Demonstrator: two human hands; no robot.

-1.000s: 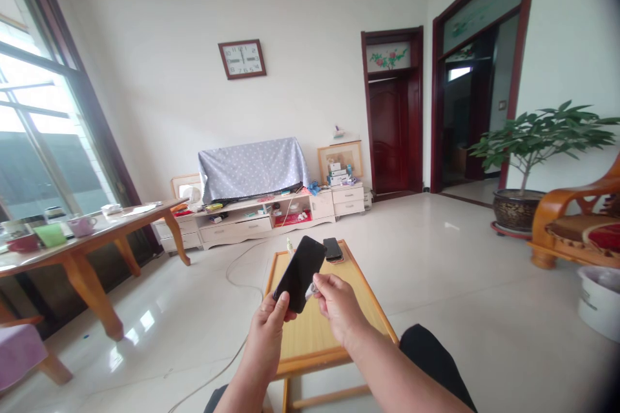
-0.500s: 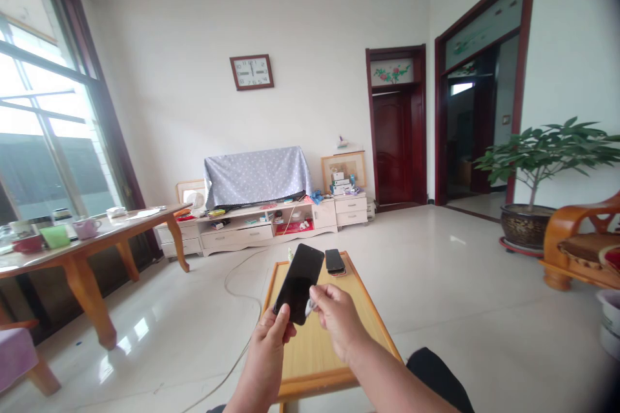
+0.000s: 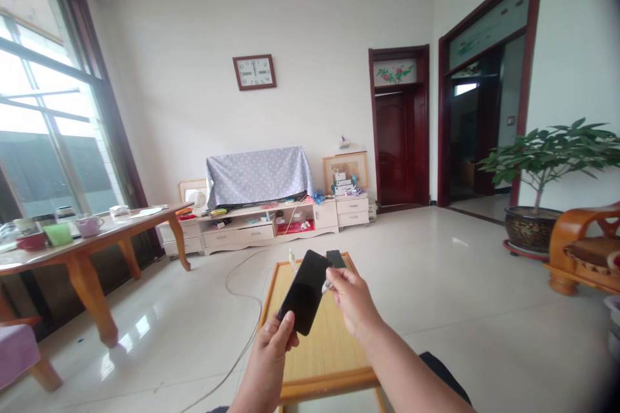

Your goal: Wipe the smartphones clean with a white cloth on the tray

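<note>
My left hand [image 3: 277, 337] grips the lower left corner of a black smartphone [image 3: 305, 293], thumb on top and fingers beneath. The phone is tilted above a small wooden table [image 3: 334, 352], its dark screen facing up. At its right edge my right hand [image 3: 356, 303] pinches a small white wipe [image 3: 327, 285], mostly hidden by the fingers; whether it is cloth or paper I cannot tell. A second dark phone [image 3: 336, 259] lies at the table's far end, partly hidden behind the right hand. Left of it stands a small clear bottle with a greenish top [image 3: 291, 258].
A long table [image 3: 145, 222] with cups stands on the left. A pale cable [image 3: 247, 335] runs over the floor beside the small table. Against the far wall is a low white cabinet [image 3: 237, 239]; a potted plant [image 3: 533, 226] and wooden chair [image 3: 576, 251] are on the right.
My right hand has moved up along the phone's right edge with the wipe and now covers part of the second phone. The held phone has shifted slightly right and down.
</note>
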